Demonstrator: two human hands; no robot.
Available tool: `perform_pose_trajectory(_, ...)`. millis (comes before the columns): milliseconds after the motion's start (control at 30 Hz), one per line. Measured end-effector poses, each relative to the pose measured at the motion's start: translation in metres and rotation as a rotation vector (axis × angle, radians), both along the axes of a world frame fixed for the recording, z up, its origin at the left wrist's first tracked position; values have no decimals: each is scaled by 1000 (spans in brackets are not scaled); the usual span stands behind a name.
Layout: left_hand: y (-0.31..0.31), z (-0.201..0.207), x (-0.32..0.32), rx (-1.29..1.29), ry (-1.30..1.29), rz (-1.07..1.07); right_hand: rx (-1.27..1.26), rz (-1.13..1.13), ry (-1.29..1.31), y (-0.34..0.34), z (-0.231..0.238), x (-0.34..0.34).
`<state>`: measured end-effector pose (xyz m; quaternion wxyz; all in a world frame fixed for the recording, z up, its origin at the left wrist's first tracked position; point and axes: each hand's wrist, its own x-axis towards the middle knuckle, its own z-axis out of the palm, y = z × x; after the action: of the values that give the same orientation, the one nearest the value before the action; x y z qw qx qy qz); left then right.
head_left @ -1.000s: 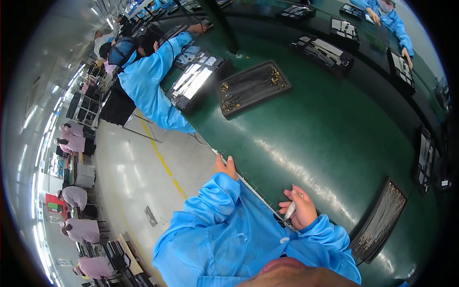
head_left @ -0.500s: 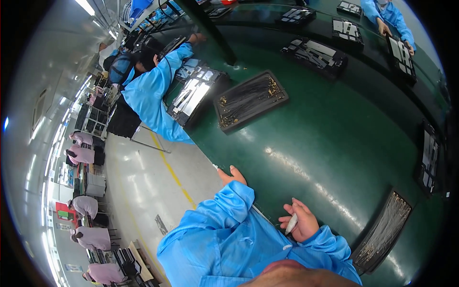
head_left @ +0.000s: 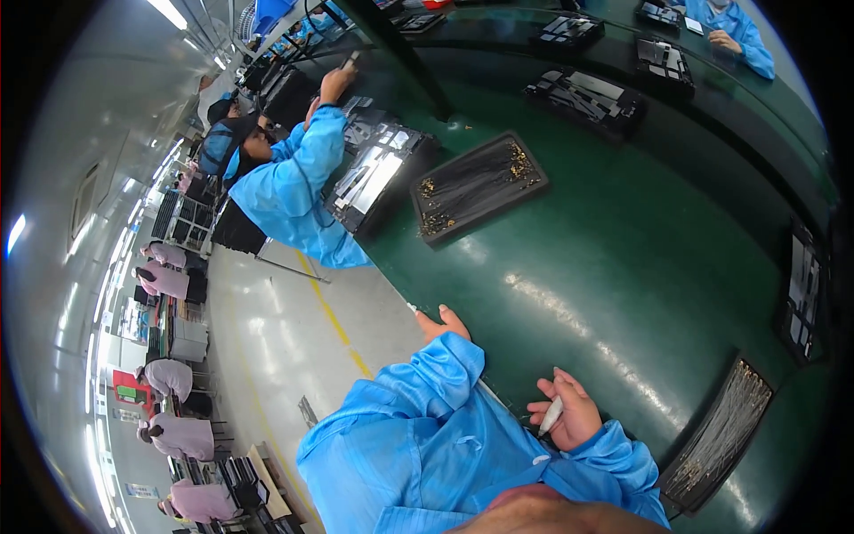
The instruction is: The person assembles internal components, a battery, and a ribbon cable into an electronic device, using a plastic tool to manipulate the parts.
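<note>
My left hand [head_left: 445, 324] rests at the near edge of the green table [head_left: 569, 249], thumb and finger apart, with nothing visible in it. To the right, my right hand [head_left: 574, 413] is held palm up with its fingers curled. Between them sits a small white tapered tool [head_left: 551, 415], its narrow end pointing down toward me. A dark tray of thin cables with gold-coloured ends [head_left: 480, 189] lies ahead on the table. Another dark tray of cables [head_left: 719, 436], grey and bunched lengthwise, stands to the right of my right hand.
At the left, a co-worker in a blue smock [head_left: 289, 191] sits beside a black tray of flat silvery parts [head_left: 378, 173]. Similar trays [head_left: 585, 100] stand along the dark strip beyond the table. A green post [head_left: 400, 62] rises ahead. Another person [head_left: 734, 40] is at far right.
The co-worker at left has lifted a hand, now holding a small item. The tray under the far-right person's hands no longer shows there. My hands keep nearly the same pose.
</note>
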<state>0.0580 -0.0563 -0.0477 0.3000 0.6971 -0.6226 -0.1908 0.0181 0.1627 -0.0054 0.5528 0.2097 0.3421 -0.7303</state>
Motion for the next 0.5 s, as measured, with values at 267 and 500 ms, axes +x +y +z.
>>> perform_pose_trajectory(267,-1,-1,1,-4,-4,-3,-2,1,1,0,1,1)
perform_pose_trajectory(500,7,18,-5,95,119,-4,12,16,19,-1,0,1)
